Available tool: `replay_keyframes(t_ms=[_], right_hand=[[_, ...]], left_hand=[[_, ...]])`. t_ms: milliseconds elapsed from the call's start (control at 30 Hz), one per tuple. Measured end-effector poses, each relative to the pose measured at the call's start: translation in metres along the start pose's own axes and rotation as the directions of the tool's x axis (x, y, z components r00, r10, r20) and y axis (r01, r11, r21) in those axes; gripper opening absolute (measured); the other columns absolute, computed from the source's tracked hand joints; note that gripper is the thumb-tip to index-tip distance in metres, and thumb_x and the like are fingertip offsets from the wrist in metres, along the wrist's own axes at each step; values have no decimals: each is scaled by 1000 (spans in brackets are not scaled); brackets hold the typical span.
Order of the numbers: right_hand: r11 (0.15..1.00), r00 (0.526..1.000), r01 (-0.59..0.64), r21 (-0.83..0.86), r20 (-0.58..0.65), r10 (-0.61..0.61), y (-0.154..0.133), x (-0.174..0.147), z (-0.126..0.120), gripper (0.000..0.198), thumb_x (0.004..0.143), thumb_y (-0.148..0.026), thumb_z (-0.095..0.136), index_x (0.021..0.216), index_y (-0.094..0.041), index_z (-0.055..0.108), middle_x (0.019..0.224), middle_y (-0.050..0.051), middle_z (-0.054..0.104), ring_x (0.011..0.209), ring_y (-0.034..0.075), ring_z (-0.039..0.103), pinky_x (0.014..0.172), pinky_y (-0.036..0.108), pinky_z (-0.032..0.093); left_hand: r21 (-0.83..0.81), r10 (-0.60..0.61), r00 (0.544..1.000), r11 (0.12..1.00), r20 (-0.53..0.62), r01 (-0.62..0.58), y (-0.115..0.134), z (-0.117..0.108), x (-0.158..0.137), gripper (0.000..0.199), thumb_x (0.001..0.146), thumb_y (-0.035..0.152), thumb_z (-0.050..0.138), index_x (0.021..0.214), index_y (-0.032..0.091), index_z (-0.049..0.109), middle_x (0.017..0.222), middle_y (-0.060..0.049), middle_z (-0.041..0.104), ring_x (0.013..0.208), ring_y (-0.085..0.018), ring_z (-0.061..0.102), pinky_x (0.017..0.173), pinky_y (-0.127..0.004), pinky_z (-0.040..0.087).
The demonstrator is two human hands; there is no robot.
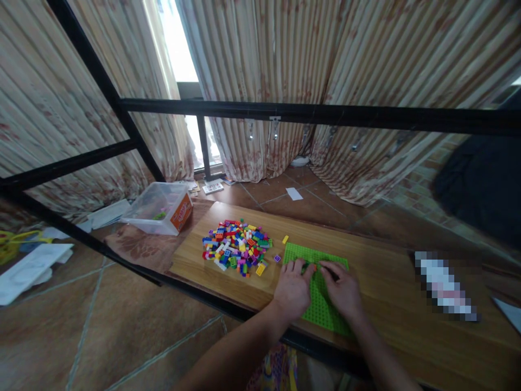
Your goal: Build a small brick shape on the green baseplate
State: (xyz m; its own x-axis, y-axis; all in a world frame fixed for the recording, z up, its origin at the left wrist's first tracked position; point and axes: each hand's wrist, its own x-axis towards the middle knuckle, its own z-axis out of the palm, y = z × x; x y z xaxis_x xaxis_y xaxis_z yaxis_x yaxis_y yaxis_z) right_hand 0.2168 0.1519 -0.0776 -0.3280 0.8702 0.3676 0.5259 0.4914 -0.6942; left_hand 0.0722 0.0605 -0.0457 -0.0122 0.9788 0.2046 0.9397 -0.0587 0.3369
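Observation:
A green studded baseplate (325, 309) lies on the wooden board, with both my hands over its upper part. My left hand (292, 290) rests on the plate's left side, its fingers bent and its thumb beside small building bricks (315, 267), of which a bit of orange and dark green shows. From the right, my right hand (342, 288) reaches to the same spot with thumb and forefinger brought together; what they pinch is hidden. A purple brick (277, 258) and a yellow brick (285, 239) lie just off the plate's left edge.
A heap of mixed coloured bricks (238, 244) is left of the plate on the wooden board (378, 260). Beyond it stands a clear plastic box (150, 217). Black metal bars (228, 307) run along the near edge and overhead. A blurred-out object (445, 285) lies at right.

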Motion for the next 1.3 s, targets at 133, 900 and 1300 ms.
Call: replay_keyframes(t_ms=[133,900,1300], right_hand=[[998,1000,11,-60,1,-11,-23,27,9,33,88,-38,43,101,-19,68,102,10,68,94,23,63,88,42,48],[988,926,131,-79,366,-94,-118,94,101,26,85,-33,52,101,-22,70,93,7,72,85,21,65,76,32,46],[996,949,57,-62,313,-35,-135,89,110,21,85,-28,53,91,-22,72,90,6,72,83,19,64,76,30,45]], left_hand=[[-3,5,1000,1000,13,-5,0,0,2,49,84,25,46,133,20,49,126,-12,47,107,-27,46,93,-43,40],[-119,38,993,992,-112,-51,-9,33,3,42,93,30,39,132,20,51,131,-10,57,125,-28,44,108,-49,32],[-109,94,996,990,10,-92,-6,12,3,37,88,32,51,124,21,55,132,-9,55,126,-33,42,107,-53,33]])
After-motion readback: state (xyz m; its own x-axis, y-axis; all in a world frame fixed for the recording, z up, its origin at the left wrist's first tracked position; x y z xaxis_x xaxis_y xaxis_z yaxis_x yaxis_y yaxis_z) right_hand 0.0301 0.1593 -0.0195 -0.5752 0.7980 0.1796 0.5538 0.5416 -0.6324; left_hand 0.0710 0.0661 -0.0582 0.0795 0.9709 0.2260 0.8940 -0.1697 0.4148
